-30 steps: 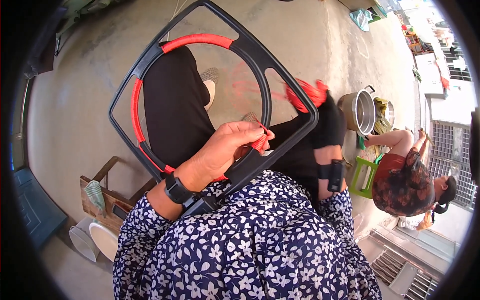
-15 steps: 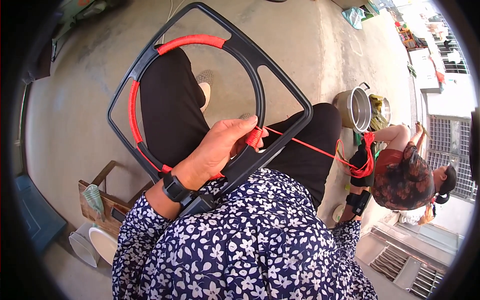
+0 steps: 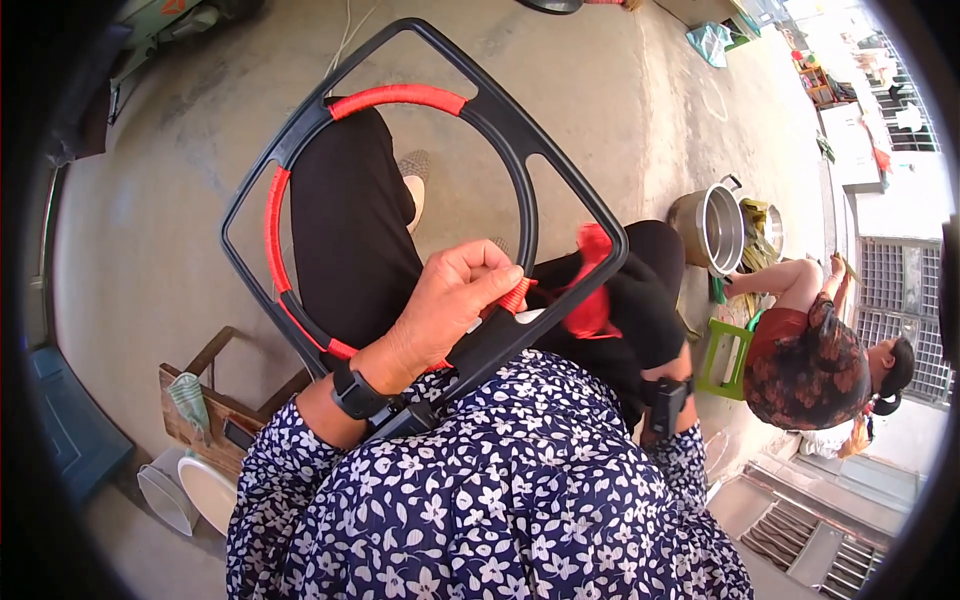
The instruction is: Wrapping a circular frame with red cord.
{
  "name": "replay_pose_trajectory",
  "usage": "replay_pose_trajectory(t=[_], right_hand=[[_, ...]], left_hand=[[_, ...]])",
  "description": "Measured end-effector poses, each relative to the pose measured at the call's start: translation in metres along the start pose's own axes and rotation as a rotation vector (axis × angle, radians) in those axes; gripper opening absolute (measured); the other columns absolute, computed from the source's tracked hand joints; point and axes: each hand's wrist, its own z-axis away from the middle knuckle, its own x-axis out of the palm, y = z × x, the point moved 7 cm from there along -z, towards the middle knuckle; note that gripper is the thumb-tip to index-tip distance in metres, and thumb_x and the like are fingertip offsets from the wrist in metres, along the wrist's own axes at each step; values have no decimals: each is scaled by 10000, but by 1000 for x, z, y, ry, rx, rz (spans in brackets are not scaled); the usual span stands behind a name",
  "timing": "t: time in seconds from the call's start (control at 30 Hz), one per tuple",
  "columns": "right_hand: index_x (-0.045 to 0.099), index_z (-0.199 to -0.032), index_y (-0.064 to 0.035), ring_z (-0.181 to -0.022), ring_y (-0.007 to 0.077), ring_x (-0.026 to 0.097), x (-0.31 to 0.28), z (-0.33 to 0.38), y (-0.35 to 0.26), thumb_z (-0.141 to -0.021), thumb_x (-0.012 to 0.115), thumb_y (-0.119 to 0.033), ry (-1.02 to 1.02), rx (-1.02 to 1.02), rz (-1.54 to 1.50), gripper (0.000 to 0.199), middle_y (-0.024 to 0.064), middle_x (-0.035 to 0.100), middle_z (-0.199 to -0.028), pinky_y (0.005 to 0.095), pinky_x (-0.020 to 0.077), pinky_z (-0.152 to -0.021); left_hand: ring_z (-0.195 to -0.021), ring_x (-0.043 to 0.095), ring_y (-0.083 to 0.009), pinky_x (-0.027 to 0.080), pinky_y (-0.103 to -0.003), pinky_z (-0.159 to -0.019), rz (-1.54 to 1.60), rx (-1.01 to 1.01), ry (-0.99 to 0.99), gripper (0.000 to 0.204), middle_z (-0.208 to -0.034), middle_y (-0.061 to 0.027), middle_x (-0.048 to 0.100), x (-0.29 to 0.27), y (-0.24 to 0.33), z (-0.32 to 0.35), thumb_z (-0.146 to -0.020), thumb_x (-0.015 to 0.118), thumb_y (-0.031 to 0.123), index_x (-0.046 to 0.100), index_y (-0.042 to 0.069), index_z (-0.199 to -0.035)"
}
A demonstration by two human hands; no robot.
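Ring (image 3: 524, 195) wearing several red cord windings (image 3: 400, 95), bare black stretches remaining | left hand (image 3: 445, 300) pinching one winding (image 3: 515, 295) | right hand (image 3: 642, 312) appearing blurred beside cord bundle (image 3: 592, 305), grip unclear

Black frame (image 3: 490, 103), red cord (image 3: 398, 94)

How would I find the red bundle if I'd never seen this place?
Find the big black frame gripped by the left hand. Go to its right corner, next to the black-covered right hand: the red bundle is there. It is a blurred clump, unlike the neat red wraps wound tightly on the frame's ring.
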Motion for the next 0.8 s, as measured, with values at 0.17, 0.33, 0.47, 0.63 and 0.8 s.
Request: replay_pose_trajectory(t=[0.17,0.33,0.47,0.63,0.8], right_hand=[[504,-1269,12,-1047,186,580,114,-6,-18,-906,566,-147,-267,-92,306,401,118,590,-1188,298,466,-899],[473,-1324,7,-1137,179,546,124,6,-23,-915,561,-122,-509,-614,891,438,119,563,-1268,289,438,-952],[454,-1341,4,-1103,189,569,98,-8,19,-913,553,-106,-215,122,52,453,127,575,-1244,296,455,-944],[486,-1257,-19,-981,180,576,87,-21,-4,-915,534,-115,-173,-74,5,358,107,575,-1135,291,458,-864],[497,-1108,-52,-808,139,520,15,-15,-23,-947,485,-169,-51,-67,-157,200,53,526,-949,272,414,-717]], left_hand=[[-664,528,-28,351,-175,-562,-47,44,-41,180,-726,10,607,11,15,5,-926,589,209,590,64,-820],[-649,554,-45,405,-188,-572,-63,-16,51,209,-720,3,617,3,9,1,-941,547,207,616,47,-826],[-647,602,-92,486,-223,-597,75,-45,100,281,-746,-42,640,-4,-4,-2,-965,500,240,638,5,-900],[-673,623,-122,517,-240,-651,164,-177,38,316,-791,-80,655,-1,-7,2,-976,461,249,626,-21,-974],[-712,630,-142,518,-238,-682,232,-218,-77,354,-842,-104,657,8,-8,1,-985,425,260,607,-38,-1039]])
